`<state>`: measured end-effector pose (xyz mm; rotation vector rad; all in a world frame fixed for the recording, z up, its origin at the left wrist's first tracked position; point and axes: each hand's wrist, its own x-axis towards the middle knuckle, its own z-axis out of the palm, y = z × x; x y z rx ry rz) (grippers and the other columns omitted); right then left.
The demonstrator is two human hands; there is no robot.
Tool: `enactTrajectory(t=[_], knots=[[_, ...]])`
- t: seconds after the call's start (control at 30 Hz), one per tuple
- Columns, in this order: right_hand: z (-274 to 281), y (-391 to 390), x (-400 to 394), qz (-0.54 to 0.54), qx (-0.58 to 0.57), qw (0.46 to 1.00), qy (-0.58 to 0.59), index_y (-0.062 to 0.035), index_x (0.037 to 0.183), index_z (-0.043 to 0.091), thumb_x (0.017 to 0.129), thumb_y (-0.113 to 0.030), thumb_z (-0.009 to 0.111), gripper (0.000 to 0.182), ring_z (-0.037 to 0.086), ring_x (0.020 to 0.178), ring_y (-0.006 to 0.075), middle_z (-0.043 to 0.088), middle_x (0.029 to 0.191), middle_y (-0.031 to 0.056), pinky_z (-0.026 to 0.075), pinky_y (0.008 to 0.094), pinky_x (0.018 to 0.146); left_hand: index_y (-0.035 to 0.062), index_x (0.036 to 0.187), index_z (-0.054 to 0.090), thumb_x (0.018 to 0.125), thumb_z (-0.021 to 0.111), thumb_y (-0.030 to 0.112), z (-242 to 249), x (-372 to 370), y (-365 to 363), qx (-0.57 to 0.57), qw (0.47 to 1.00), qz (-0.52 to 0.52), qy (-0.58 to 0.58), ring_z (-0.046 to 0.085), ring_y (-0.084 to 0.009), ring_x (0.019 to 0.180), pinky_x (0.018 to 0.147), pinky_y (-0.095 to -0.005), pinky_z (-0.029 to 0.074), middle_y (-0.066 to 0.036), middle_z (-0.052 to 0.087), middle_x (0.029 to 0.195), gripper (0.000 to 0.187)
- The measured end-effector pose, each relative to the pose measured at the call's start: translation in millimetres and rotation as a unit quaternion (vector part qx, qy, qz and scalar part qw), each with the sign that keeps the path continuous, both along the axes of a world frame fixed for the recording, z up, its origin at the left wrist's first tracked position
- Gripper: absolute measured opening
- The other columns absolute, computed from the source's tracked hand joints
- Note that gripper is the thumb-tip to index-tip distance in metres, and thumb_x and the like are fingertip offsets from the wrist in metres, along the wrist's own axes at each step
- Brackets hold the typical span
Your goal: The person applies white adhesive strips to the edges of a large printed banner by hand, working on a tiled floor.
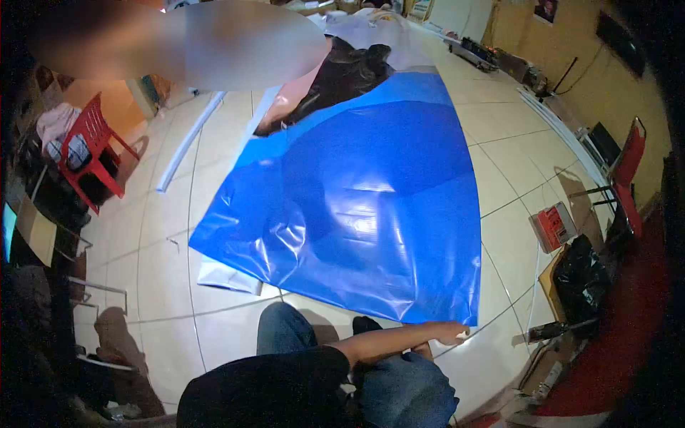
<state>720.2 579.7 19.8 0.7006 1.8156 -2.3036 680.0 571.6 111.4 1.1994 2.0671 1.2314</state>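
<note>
A large glossy blue vinyl banner (357, 207) lies spread on the tiled floor in front of my knees, creased along its near and left edges. Its far part carries black and skin-toned areas (342, 71). My left hand (448, 332) reaches across my right knee to the banner's near right corner. Its fingers are closed at that corner, with a small pale bit beside them that is too small to name. Below this forearm a patch of skin shows, probably part of my right arm; the fingers of my right hand are hidden.
A white folded sheet (228, 277) pokes out under the banner's left corner. A long white tube (191, 143) lies farther left, near a red plastic chair (96, 146). At right are a red box (554, 227), a black plastic bag (581, 274) and another red chair (629, 171). A blurred patch covers the upper left.
</note>
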Motion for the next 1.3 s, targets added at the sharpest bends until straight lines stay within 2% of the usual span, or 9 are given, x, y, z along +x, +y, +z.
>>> enactTrajectory(t=[0.27,0.43,0.5,0.57,0.67,0.9,0.97,1.1,1.3], knots=[[-74,41,-37,-0.075,-0.023,0.997,-0.011,-0.0053,0.095,0.058,0.092,-0.022,0.044,0.022,0.055,0.077,0.0169,0.061,0.089,0.0084,0.046,0.0301,0.067,0.0054,0.129,0.05,0.083,0.067,0.023,52,2,-307,-0.054,0.962,0.266,-0.025,0.056,-0.0255,0.107,0.093,-0.0406,0.045,-0.013,0.058,0.123,0.052],[-104,91,-91,-0.017,0.057,0.994,0.095,-0.005,0.095,0.058,0.094,-0.023,0.04,0.026,0.057,0.075,0.016,0.062,0.09,0.0095,0.048,0.0288,0.066,0.0038,0.106,0.062,0.085,0.052,0.017,-47,101,-606,-0.141,0.57,0.809,0.027,0.064,-0.0324,0.096,0.084,-0.04,0.049,-0.017,0.067,0.099,0.027],[-167,172,-116,0.208,-0.371,0.892,0.155,-0.0043,0.096,0.058,0.094,-0.024,0.043,0.025,0.056,0.074,0.0156,0.062,0.089,0.0082,0.047,0.0287,0.061,0.0037,0.107,0.061,0.083,0.052,0.013,-59,149,-664,-0.128,0.513,0.848,-0.016,0.064,-0.0309,0.095,0.083,-0.0367,0.049,-0.018,0.067,0.097,0.028],[-131,182,-136,0.25,-0.467,0.797,0.291,-0.0039,0.105,0.058,0.092,-0.028,0.047,0.03,0.059,0.081,0.0194,0.063,0.099,0.0101,0.05,0.0349,0.064,0.0042,0.107,0.06,0.077,0.051,0.007,-45,173,-675,-0.083,0.474,0.872,-0.088,0.064,-0.0256,0.092,0.08,-0.0333,0.05,-0.016,0.066,0.099,0.032],[33,55,-88,-0.21,-0.319,0.924,0.025,-0.0044,0.117,0.055,0.091,-0.035,0.05,0.041,0.06,0.097,0.0253,0.06,0.114,0.0132,0.051,0.0447,0.073,0.0023,0.119,0.049,0.076,0.059,0.008,-105,192,-709,-0.015,0.475,0.877,-0.074,0.064,-0.0239,0.092,0.078,-0.0323,0.05,-0.014,0.066,0.098,0.044],[-53,136,-142,-0.036,-0.023,0.999,-0.031,0.0004,0.121,0.052,0.09,-0.033,0.055,0.045,0.055,0.104,0.0287,0.057,0.121,0.0134,0.049,0.0423,0.083,-0.005,0.112,0.056,0.084,0.064,0.035,-50,151,-612,0.03,0.413,0.894,-0.171,0.062,-0.019,0.082,0.071,-0.0309,0.049,-0.015,0.065,0.09,0.05],[34,121,-157,0.148,0.418,0.862,0.246,0.0039,0.113,0.055,0.091,-0.02,0.055,0.032,0.057,0.096,0.0256,0.061,0.112,0.0123,0.049,0.0339,0.08,-0.0029,0.118,0.052,0.089,0.058,0.028,-41,120,-580,0.05,0.421,0.899,-0.11,0.058,-0.0163,0.08,0.071,-0.0289,0.047,-0.013,0.063,0.094,0.043],[138,175,-273,-0.113,-0.106,0.986,0.053,0.0074,0.114,0.057,0.09,-0.011,0.05,0.031,0.056,0.089,0.0222,0.061,0.105,0.0148,0.048,0.0295,0.075,-0.0001,0.118,0.046,0.085,0.064,0.017,5,74,-520,0.207,0.411,0.881,-0.11,0.057,-0.0174,0.095,0.08,-0.0288,0.045,-0.012,0.06,0.101,0.041],[295,87,-252,-0.221,0.036,0.954,0.201,0.0015,0.113,0.06,0.093,-0.018,0.043,0.033,0.061,0.086,0.0213,0.063,0.104,0.0118,0.05,0.0337,0.08,-0.0023,0.134,0.027,0.082,0.06,0.0,2,53,-440,0.254,0.559,0.79,-0.013,0.057,-0.0213,0.103,0.081,-0.0347,0.048,-0.015,0.059,0.11,0.062]])
